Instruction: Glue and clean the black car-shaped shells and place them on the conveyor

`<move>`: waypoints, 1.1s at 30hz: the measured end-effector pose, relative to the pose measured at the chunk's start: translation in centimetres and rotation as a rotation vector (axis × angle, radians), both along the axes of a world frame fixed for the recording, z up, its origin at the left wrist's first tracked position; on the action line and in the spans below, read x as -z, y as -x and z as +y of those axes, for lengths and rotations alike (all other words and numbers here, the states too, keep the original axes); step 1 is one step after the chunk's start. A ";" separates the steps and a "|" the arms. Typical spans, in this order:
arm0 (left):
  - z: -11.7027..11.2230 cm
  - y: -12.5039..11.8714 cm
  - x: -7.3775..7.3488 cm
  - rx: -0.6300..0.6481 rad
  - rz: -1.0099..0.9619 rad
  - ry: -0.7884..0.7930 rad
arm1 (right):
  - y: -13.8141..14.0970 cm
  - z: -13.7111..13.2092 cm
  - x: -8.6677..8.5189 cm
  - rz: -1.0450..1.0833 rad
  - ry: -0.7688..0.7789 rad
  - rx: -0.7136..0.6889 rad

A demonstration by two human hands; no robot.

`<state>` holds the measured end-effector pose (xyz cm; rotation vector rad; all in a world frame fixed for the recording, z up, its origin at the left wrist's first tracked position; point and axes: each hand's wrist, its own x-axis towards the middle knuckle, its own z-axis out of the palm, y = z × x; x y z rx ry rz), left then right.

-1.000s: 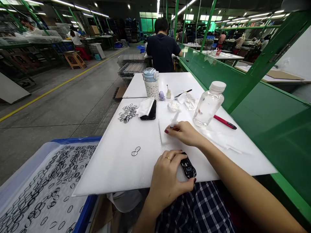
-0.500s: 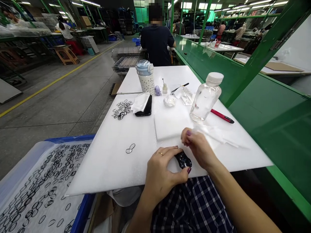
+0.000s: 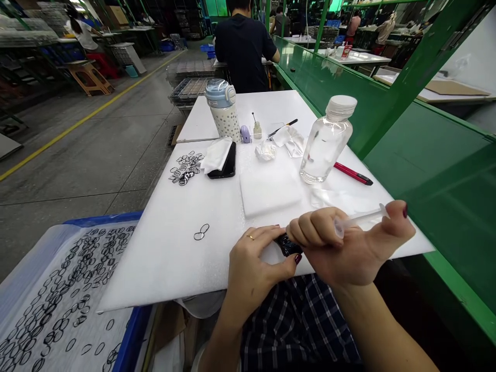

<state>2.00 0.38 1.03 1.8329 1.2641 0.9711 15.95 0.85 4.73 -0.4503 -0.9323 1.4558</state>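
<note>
My left hand (image 3: 256,263) pinches a small glossy black part (image 3: 287,244) at the near edge of the white foam board (image 3: 163,258). My right hand (image 3: 349,243) is curled round a clear syringe (image 3: 358,219), thumb on the plunger end, its tip by the black part. Just beyond my hands lies a white foam pad (image 3: 269,192). A pair of joined black rings (image 3: 201,232) lies to the left of my hands.
A clear plastic bottle (image 3: 326,140), red pen (image 3: 352,173), black phone (image 3: 223,164) under a tissue, dotted cup (image 3: 222,110) and a pile of black rings (image 3: 185,168) stand further back. A blue-rimmed tray (image 3: 58,294) of rings sits at left. A green conveyor frame (image 3: 426,155) runs along the right. A person in dark clothes (image 3: 244,44) works ahead.
My right hand left the foam pad, came back to the black part and now holds the syringe on its side. The camera tilted down.
</note>
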 end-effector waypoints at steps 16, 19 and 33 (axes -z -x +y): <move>-0.1 0.1 0.3 0.000 0.013 -0.032 | 0.3 -0.2 -0.1 -0.043 -0.007 0.072; -0.1 0.0 0.3 -0.001 0.016 -0.030 | 0.4 -0.2 -0.3 -0.043 -0.014 0.077; -0.1 0.1 0.4 -0.029 0.005 -0.062 | 0.3 -0.6 -0.3 -0.072 -0.002 0.158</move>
